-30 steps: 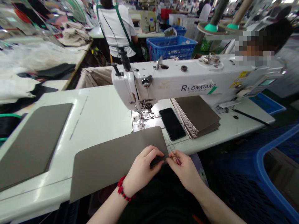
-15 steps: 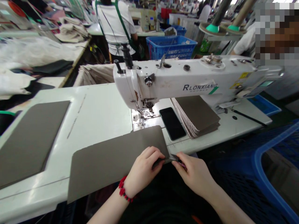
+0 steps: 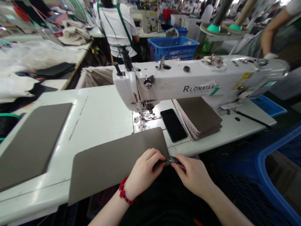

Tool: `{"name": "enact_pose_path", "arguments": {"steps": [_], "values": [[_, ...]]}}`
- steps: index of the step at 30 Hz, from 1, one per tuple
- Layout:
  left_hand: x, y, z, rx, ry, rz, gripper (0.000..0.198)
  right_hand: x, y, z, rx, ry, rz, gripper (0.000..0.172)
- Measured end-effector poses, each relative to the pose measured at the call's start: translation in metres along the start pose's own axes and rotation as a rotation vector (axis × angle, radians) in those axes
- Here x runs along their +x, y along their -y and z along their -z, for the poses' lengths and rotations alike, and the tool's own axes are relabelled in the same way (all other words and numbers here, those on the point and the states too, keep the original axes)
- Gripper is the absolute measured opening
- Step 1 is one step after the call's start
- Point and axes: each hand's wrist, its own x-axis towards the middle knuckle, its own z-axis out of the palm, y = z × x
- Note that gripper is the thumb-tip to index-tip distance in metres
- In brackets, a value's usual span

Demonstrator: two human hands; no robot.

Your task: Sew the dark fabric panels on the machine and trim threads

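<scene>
Both hands [image 3: 144, 171] [image 3: 194, 174] pinched on grey panel's [image 3: 110, 160] near corner.

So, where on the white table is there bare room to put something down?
The widest bare patch of the white table lies between the far-left grey sheet and the sewing machine, behind the grey panel. Right of the needle it is crowded: phone, then the stack of sheets.
</scene>
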Motion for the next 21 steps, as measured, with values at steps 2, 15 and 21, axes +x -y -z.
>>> {"name": "enact_pose_path", "arguments": {"steps": [2, 15, 21], "values": [[0.0, 0.0, 0.0, -0.003, 0.004, 0.003, 0.012, 0.001, 0.001, -0.001, 0.004, -0.011, 0.0, 0.017], [0.002, -0.004, 0.003, -0.041, -0.018, 0.046, 0.009, 0.005, 0.001, 0.001, 0.225, -0.081, -0.106, 0.024], [0.0, -0.004, 0.004, -0.08, -0.038, 0.053, 0.007, 0.014, 0.014, -0.01, 0.818, -0.005, -0.281, 0.028]]}}
